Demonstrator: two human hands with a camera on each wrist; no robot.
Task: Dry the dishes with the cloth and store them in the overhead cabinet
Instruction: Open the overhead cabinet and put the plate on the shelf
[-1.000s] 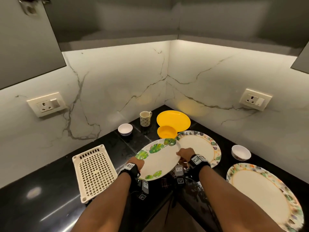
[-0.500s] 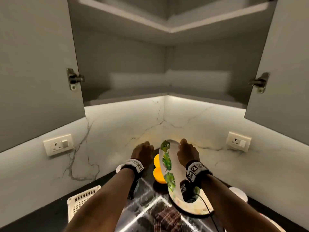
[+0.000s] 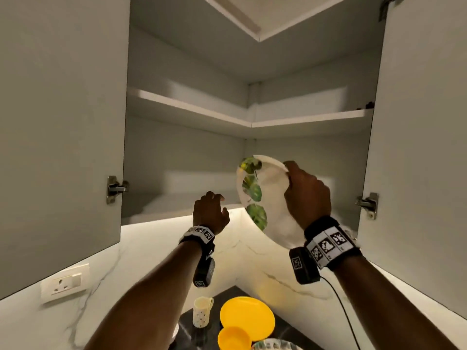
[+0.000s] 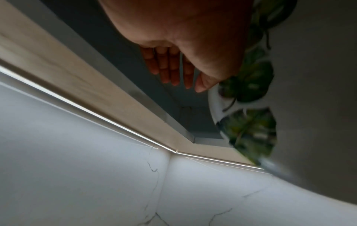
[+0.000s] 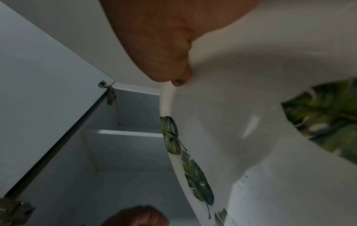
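Right hand point(image 3: 307, 195): grips the top rim of the leaf-print plate point(image 3: 267, 198).
Plate: tilted on edge, raised in front of the open cabinet's bottom shelf point(image 3: 177, 205).
Left hand point(image 3: 209, 214): free beside the plate, fingers loose, holding nothing.
Counter below: mug point(image 3: 202, 311), yellow plate point(image 3: 246, 318), yellow bowl point(image 3: 233, 338).

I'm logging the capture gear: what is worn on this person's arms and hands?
Bare forearms, no sleeves or gloves. Each wrist has a black band with white square-code tags, left wrist band and right wrist band, with a small black camera box beneath. A thin black cable trails from the right one.
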